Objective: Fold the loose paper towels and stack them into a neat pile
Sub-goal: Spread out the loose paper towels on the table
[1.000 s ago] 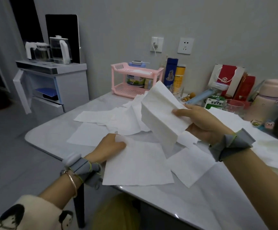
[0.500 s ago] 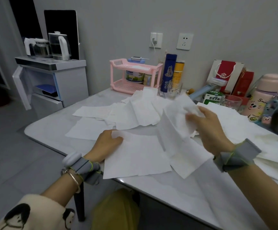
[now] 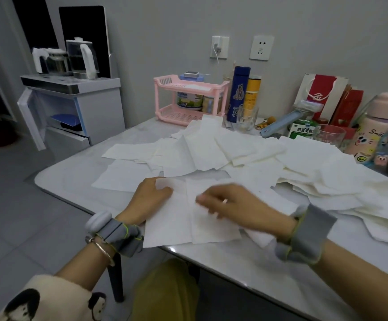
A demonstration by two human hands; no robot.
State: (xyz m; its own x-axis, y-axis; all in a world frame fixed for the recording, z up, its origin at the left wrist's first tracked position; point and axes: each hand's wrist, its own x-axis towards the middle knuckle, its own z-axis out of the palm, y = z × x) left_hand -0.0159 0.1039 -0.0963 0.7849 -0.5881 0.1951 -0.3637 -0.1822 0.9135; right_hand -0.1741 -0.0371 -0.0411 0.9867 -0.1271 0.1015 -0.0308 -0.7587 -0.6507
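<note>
Many loose white paper towels [image 3: 211, 149] in untidy layers

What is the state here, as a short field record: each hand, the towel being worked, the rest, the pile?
left hand: pinches the far left corner of the front sheet
right hand: blurred, over a narrower towel lying on that sheet; grip unclear
loose towels: spread overlapping across the table
neat pile: none visible
</note>
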